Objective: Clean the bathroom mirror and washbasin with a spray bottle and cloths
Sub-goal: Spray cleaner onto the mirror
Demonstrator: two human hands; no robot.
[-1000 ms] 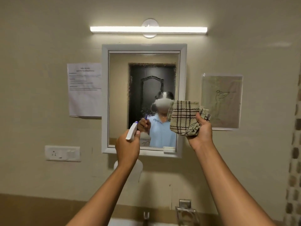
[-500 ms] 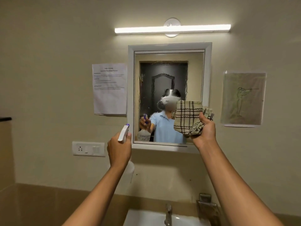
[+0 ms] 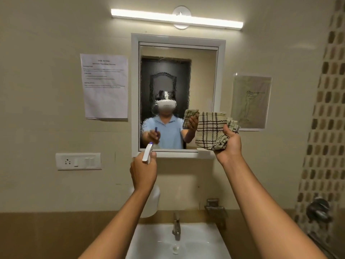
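A white-framed mirror hangs on the wall, its glass wet with spray droplets across the middle. My left hand grips a white spray bottle below the mirror's lower left corner, nozzle aimed at the glass. My right hand holds a bunched checked cloth up at the mirror's lower right corner. Below is a white washbasin with a metal tap.
A tube light runs above the mirror. A printed sheet is taped left of it, a drawing right. A switch plate sits lower left. A metal holder and a wall valve lie right of the basin.
The view has tilted down and shifted, so the washbasin and tap now show. Both hands keep their hold; droplets now cover more of the glass.
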